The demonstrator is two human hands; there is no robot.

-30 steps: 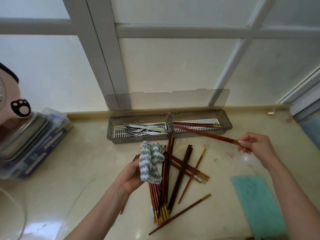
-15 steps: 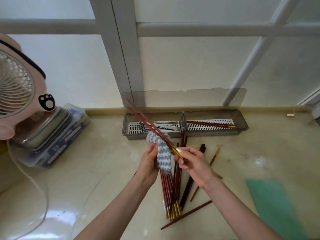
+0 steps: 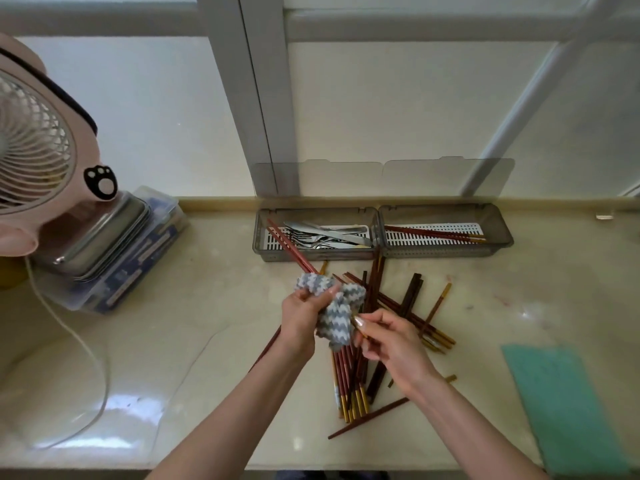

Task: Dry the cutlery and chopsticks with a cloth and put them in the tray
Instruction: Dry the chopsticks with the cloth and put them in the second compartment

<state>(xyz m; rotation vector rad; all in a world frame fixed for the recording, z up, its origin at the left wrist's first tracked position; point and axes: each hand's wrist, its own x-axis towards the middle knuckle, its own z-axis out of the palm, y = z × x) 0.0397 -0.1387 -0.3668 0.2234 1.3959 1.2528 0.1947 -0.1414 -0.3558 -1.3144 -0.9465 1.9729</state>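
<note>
Drying: I see the left hand (image 3: 301, 317) gripping a grey-and-white zigzag cloth (image 3: 341, 306), its fingers curled tight so the cloth bunches around a red chopstick pair (image 3: 291, 245).
Right hand: the right hand (image 3: 391, 344) pinches the gold-tipped end of that pair between thumb and fingertips, just beside the cloth's lower fold.
Held pair: it slants up and to the left out of the cloth. Its thin tips show over the tray's left compartment, and I cannot tell whether they touch it.
Tray: the grey tray (image 3: 318, 254) sits at the back of the counter (image 3: 207, 306) below the window, with its translucent lid (image 3: 381, 178) standing upright behind it.
Left compartment: steel cutlery (image 3: 325, 233) lies on a white slotted insert.
Right compartment: a few stored chopsticks (image 3: 433, 233) lie lengthwise.
Loose pile: red and dark-brown chopsticks (image 3: 412, 299) lie crossed on the counter, under my view of the hands and just in front of the tray.
Left edge: a pink fan (image 3: 34, 150) stands above stacked steel trays (image 3: 100, 237), and its white cable (image 3: 86, 348) trails over the counter.
Right edge: a teal mat (image 3: 568, 403) lies flat, well apart from the pile.
</note>
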